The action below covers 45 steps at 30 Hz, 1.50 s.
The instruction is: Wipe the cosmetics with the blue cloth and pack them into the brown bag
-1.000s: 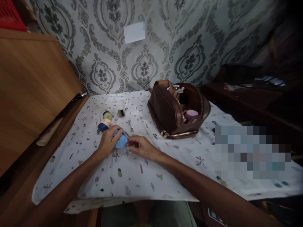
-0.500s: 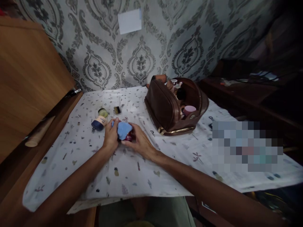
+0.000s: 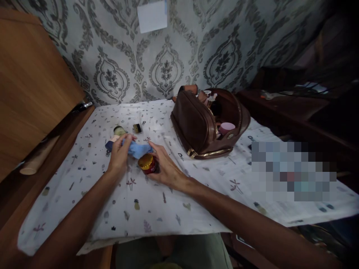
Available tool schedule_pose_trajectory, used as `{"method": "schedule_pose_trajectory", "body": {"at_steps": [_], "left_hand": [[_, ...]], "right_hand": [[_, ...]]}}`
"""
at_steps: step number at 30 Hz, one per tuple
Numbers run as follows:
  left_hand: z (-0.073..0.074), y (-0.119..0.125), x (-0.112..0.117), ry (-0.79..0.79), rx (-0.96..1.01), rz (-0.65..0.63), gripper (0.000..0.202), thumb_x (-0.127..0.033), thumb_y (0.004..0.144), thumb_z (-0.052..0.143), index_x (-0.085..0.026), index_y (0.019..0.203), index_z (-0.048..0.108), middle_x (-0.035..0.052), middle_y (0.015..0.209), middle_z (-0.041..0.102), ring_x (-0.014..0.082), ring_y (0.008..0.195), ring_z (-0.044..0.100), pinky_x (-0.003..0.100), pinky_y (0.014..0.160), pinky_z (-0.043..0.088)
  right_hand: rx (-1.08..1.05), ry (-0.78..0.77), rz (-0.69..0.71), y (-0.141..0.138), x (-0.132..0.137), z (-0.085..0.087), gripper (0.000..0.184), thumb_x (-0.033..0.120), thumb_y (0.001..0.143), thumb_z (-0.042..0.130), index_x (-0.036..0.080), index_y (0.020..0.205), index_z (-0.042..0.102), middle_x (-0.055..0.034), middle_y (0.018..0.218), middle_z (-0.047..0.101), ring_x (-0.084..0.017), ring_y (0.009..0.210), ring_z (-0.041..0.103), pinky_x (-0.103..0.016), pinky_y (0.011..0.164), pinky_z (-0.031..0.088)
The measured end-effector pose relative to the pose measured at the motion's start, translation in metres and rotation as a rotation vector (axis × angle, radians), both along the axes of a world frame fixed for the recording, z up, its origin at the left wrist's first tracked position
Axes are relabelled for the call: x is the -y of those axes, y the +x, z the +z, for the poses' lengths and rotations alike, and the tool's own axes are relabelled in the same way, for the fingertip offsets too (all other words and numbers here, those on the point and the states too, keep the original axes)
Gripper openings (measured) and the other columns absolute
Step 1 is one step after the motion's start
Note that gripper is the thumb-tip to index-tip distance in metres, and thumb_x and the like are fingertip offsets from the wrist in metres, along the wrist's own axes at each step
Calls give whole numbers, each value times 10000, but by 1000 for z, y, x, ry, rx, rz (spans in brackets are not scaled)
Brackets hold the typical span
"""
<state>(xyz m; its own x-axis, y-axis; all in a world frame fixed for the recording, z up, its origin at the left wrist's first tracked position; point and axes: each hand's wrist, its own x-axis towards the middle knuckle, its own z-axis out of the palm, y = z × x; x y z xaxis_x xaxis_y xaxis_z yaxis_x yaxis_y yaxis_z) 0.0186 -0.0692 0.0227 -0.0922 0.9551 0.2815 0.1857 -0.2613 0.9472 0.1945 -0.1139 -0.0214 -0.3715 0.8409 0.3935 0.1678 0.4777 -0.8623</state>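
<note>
My left hand point(image 3: 120, 155) is closed on a light blue cloth point(image 3: 139, 149) that stretches toward my right hand. My right hand point(image 3: 165, 167) wraps around a small red jar with a gold lid point(image 3: 147, 163), resting on the patterned white sheet point(image 3: 157, 201). Just behind my left hand lie a dark blue bottle with a cream label point(image 3: 111, 142), a small greenish jar point(image 3: 119, 130) and a tiny dark jar point(image 3: 137, 128).
An open brown leather toiletry bag point(image 3: 206, 125) with a pink-lidded jar point(image 3: 226, 127) and bottles stands at the back right. A wooden panel point(image 3: 30, 82) rises on the left, with a rolled tube point(image 3: 37, 161) beside it. Dark furniture lies to the right.
The cloth has come off the jar's top, showing its gold lid. My left hand has pulled the cloth leftward while the right hand keeps hold of the jar.
</note>
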Motion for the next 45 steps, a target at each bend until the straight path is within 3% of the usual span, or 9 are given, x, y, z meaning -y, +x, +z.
{"method": "schedule_pose_trajectory", "body": {"at_steps": [4,8,13,17,22,25,31,37,45], "left_hand": [[3,0,5,18,-353,-504,334,-490,879,566,-190,942,698,52,962,671,214,961,609,286,883,455],[8,-6,5,-45,-448,-705,332,-454,861,612,-203,1069,677,59,1105,670,230,1049,605,306,928,450],[6,-13,-2,-145,-366,-621,311,-462,809,663,-186,953,675,31,915,671,187,840,615,273,750,468],[-1,-12,-5,-152,-256,-446,336,-507,785,675,-174,822,646,-17,710,593,132,655,534,235,616,423],[-9,-7,-7,-204,-2,-339,377,-530,724,734,-175,782,620,-36,634,559,98,560,491,200,522,400],[-14,-5,-8,-252,156,-320,400,-527,690,770,-173,794,614,-43,619,550,78,518,476,177,476,392],[-13,-2,-2,-287,104,-388,430,-555,729,731,-190,930,625,2,813,652,135,651,600,243,560,536],[-7,0,3,-123,-75,-375,357,-521,788,678,-185,908,645,-29,719,589,118,616,526,220,566,464],[-8,2,4,245,-328,-373,220,-384,876,619,-196,945,710,57,961,622,207,973,595,329,917,436]], "right_hand": [[154,-11,-57,1,-1,-1,1143,183,691,784,252,1564,48,-161,1516,246,-330,1436,300,-506,1177,308],[282,-68,-133,0,0,-1,1164,259,652,826,184,1552,91,-196,1518,238,-342,1437,293,-505,1185,293],[281,-60,-254,1,0,-5,936,324,664,834,151,1450,356,-200,1460,334,-342,1365,407,-496,1123,387],[272,-19,-262,5,-4,-3,552,337,690,825,206,1184,617,-118,1298,503,-294,1190,557,-459,1021,469],[132,-95,-195,8,-4,9,433,313,753,771,197,1123,580,-50,1016,642,-231,948,624,-400,865,508],[-64,-136,-128,6,-4,10,406,317,793,730,210,1126,524,-30,991,657,-204,920,633,-376,858,505],[-198,-135,-231,4,-8,5,399,307,764,742,217,1087,527,-39,1019,649,-180,883,640,-350,818,530],[-117,-76,-359,7,-15,6,354,233,724,743,218,1039,584,-34,997,649,-178,838,622,-330,746,538],[39,93,-276,13,-14,2,367,155,740,724,227,1083,616,-51,1042,596,-193,899,615,-342,764,557]]}}
